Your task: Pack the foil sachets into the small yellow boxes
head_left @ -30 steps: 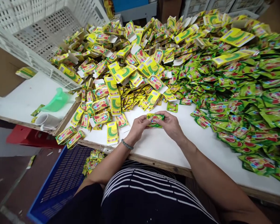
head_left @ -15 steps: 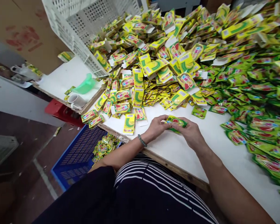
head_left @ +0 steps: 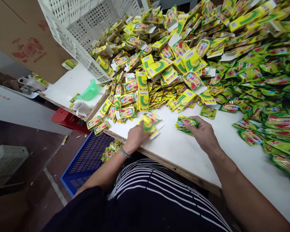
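My left hand (head_left: 136, 139) is closed on a small yellow carton (head_left: 150, 128), blurred by motion, just above the white tabletop. Another carton with a red fruit print lies against its far side. Between the thumb and fingers of my right hand (head_left: 205, 132) are green sachets (head_left: 183, 123) printed with watermelon; how many is unclear. A single green sachet (head_left: 208, 112) lies flat on the table beyond that hand. Yellow cartons (head_left: 143, 93), many with flaps open, are heaped in front of my left hand.
A large pile of green sachets (head_left: 277, 125) covers the right side. The white perforated crate (head_left: 81, 53) lies tipped at the back left. Left of the heap are a green scoop (head_left: 90, 90) and a white mug (head_left: 81, 109). Below the wooden edge stands a blue basket (head_left: 83, 161) holding sachets.
My left hand has let go of the sachets, moved left and taken a yellow carton from the near edge of the heap. My right hand keeps the sachets, slightly farther right.
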{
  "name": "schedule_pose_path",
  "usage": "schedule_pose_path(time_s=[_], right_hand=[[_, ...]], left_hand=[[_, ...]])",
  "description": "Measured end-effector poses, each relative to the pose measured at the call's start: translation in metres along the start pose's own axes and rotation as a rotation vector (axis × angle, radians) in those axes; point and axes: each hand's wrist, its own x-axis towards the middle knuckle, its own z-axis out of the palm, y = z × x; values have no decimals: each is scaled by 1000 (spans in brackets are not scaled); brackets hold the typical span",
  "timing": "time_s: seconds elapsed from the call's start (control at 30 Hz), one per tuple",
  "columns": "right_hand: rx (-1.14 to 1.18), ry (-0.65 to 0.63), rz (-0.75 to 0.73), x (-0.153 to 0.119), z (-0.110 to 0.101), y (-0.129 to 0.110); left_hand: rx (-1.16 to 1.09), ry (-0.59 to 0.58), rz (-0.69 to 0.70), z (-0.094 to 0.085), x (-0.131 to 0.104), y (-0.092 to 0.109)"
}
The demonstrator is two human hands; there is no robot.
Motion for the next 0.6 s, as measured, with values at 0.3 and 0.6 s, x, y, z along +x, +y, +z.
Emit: schedule_pose_path(time_s=[0.3,0.6], right_hand=[[-193,277,90,2,-16,-17],[-63,208,50,13,-23,-11]], left_hand=[[139,113,660,4,20,51],[-48,148,619,22,61,74]])
